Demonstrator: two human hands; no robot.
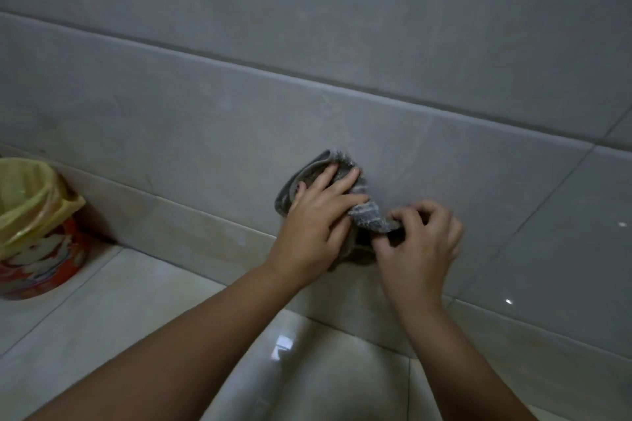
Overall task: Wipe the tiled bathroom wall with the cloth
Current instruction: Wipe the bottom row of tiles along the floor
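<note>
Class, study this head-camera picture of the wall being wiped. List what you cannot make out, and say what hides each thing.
1. Head view: much of the cloth lies under the left hand; its lower folds sink in shadow.
2. Head view: the right hand, pinching the cloth's corner, is motion-blurred; fingertip detail unclear.
3. Head view: the bin is cut by the left edge; its yellow liner hides the contents.

Dim, flat light; soft focus throughout; small glare spots on the glossy wall tiles (508,301); wide-angle bending at edges.
</note>
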